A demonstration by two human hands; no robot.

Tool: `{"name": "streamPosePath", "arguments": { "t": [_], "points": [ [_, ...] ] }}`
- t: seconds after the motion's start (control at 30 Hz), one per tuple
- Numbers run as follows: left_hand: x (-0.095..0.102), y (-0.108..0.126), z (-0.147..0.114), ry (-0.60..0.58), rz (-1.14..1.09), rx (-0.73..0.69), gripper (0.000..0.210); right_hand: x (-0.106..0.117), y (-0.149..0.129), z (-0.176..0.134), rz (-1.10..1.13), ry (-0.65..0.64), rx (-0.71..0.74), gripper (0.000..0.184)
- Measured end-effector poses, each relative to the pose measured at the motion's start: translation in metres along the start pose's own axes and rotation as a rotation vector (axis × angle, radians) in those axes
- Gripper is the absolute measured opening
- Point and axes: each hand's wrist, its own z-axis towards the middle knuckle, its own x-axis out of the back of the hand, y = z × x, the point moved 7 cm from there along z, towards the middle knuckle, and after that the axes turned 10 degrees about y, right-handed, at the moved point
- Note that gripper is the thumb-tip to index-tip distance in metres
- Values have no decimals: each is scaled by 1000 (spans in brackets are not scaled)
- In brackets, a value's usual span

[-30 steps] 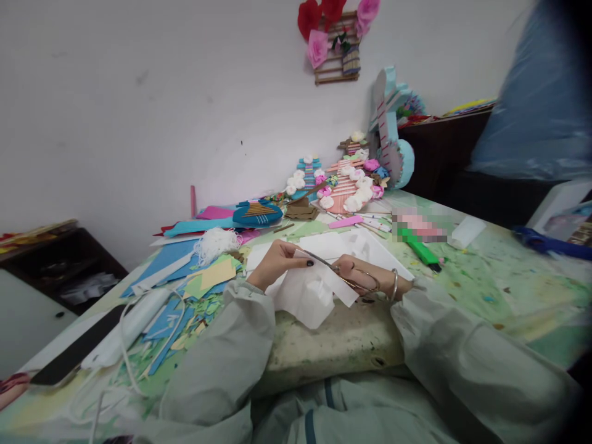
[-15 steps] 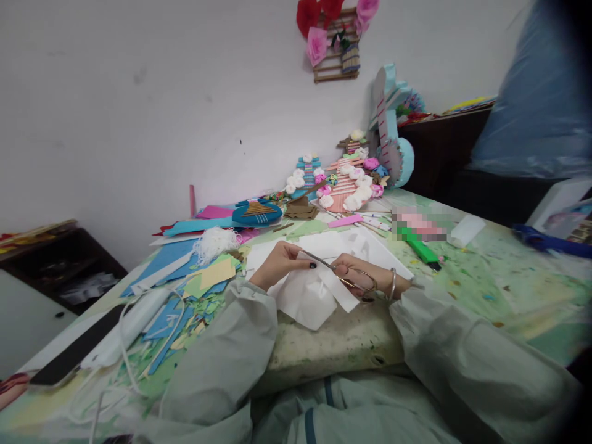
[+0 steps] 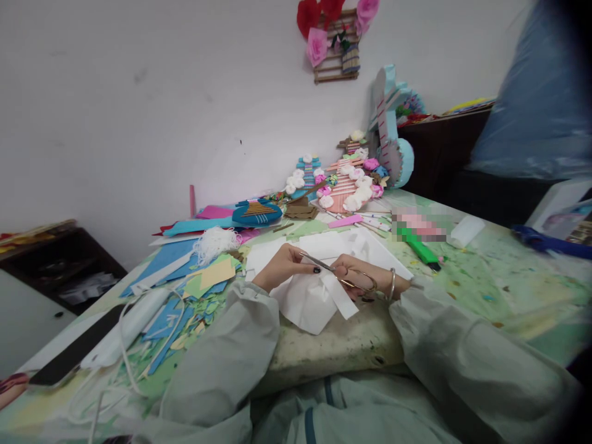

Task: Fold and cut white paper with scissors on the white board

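My right hand (image 3: 355,274) is closed round the handles of a pair of scissors (image 3: 319,261), whose blades point left toward my left hand. Pinched between the fingers of my left hand (image 3: 291,262) is a piece of white paper (image 3: 305,302) that hangs down below it. The blades lie at the top edge of this paper, by my left fingertips. A white strip (image 3: 339,297) droops under the scissors, beside the larger part; whether the two are still joined I cannot make out. Further white sheets (image 3: 370,250) lie flat behind my hands.
To the left are paper scraps (image 3: 198,320), white yarn (image 3: 217,246), a phone (image 3: 74,351) and a white power strip (image 3: 129,327) with its cable. A green box cutter (image 3: 419,248) lies right. Paper guitar-shaped crafts (image 3: 345,188) stand at the back against the wall.
The hanging paper and strip have shifted slightly downward. My left hand has moved a little to the right, and the scissor blades look slightly further apart.
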Motion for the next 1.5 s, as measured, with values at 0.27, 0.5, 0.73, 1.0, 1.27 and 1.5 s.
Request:
{"name": "streamPosePath", "arguments": {
  "t": [0.27, 0.5, 0.73, 1.0, 1.27, 1.5],
  "points": [
    [5, 2, 0, 42, -48, 16, 28, 1, 0, 8, 6, -12, -73, 40],
    [16, -4, -1, -15, 41, 97, 36, 19, -1, 10, 16, 162, -70, 32],
    [34, -7, -1, 70, 46, 112, 56, 47, -10, 9, 88, 436, 35, 35],
    [71, -9, 3, 346, -215, 115, 50, 41, -2, 12, 109, 411, -85, 19],
    [106, -23, 0, 518, 48, 139, 37, 35, 16, 20, 125, 456, -244, 21],
    [138, -29, -3, 474, 980, 118, 10, 31, 24, 23, 42, 406, -218, 21]
  ]
}}
